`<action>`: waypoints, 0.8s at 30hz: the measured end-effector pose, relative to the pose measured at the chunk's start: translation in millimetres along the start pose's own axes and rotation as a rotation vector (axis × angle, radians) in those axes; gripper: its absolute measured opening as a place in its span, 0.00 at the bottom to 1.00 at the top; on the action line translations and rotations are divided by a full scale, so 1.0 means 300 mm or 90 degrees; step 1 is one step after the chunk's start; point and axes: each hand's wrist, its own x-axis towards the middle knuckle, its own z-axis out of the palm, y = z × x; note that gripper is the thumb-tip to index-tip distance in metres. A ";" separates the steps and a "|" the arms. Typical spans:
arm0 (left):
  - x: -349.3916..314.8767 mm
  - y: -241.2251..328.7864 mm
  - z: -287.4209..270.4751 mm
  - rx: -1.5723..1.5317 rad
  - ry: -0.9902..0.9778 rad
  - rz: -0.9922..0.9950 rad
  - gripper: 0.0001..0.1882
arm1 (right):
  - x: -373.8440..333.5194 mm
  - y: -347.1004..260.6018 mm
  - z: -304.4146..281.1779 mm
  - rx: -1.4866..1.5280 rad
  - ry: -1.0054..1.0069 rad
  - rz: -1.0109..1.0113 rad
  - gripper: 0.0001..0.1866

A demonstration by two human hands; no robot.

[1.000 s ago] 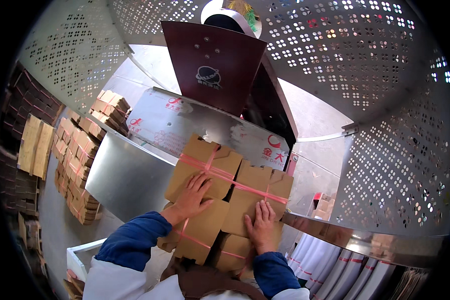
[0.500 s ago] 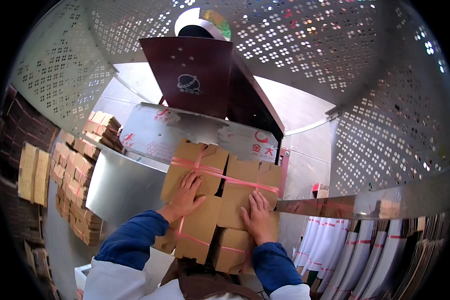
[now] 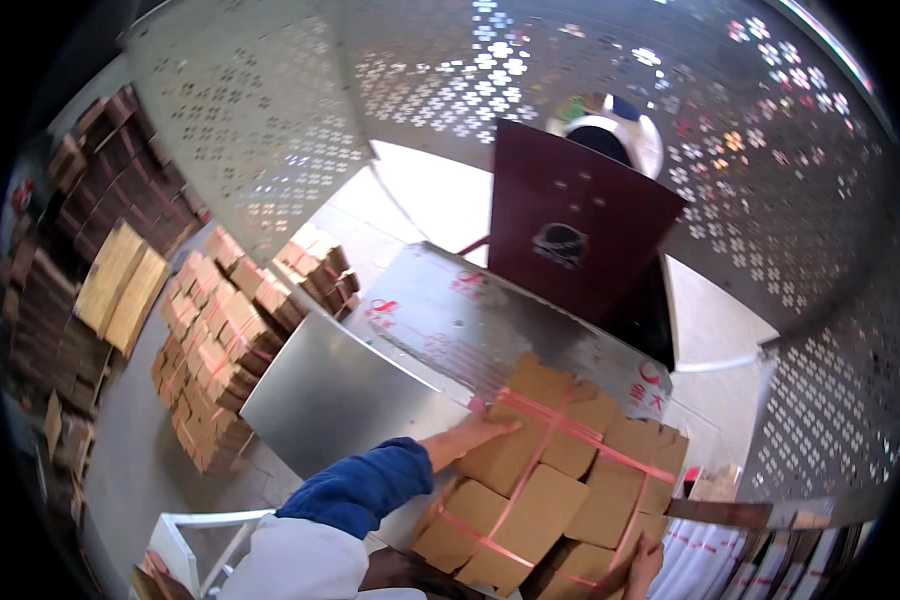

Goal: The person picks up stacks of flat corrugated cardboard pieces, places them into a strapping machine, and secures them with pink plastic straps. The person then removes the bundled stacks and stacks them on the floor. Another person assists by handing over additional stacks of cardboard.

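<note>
A strapped bundle of flat brown cardboard boxes (image 3: 545, 505) lies in front of me, crossed by pink straps. My left hand (image 3: 470, 438) grips its far left edge, the thumb lying over the top and the other fingers mostly hidden along the side. At the near right edge my right hand (image 3: 646, 567) is closed round the cardboard, only partly in sight. Beneath and beyond the bundle is a metal machine table (image 3: 435, 310) with red print on its covering. A dark red machine housing (image 3: 580, 225) stands behind it.
Strapped cardboard stacks (image 3: 215, 345) stand on the floor at left. A curved sheet-metal panel (image 3: 340, 400) sits left of the table. Perforated metal guards (image 3: 240, 130) surround the far side. White strapped bundles (image 3: 705, 560) stand at lower right, below a metal rail (image 3: 760, 512).
My hands have gone from lying on top of the bundle to gripping its left and right edges. The view has swung left and tilted, putting the bundle lower right.
</note>
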 end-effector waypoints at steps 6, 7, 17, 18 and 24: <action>-0.192 -0.094 -0.127 -0.107 0.066 -0.104 0.40 | -0.073 -0.206 0.016 -0.135 -0.055 -0.029 0.30; -0.272 -0.053 -0.143 -0.111 0.100 -0.108 0.39 | -0.059 -0.233 0.027 -0.120 -0.047 -0.105 0.28; -1.080 -0.285 0.081 -0.220 0.062 -0.124 0.26 | -0.033 -1.111 0.246 -0.226 -0.160 -0.662 0.37; -1.121 -0.255 0.090 -0.165 -0.058 -0.136 0.25 | -0.061 -1.124 0.243 -0.181 -0.084 -0.686 0.39; -1.023 -0.036 -0.163 0.116 0.156 0.002 0.29 | -0.321 -0.565 0.050 -0.031 0.211 -0.416 0.45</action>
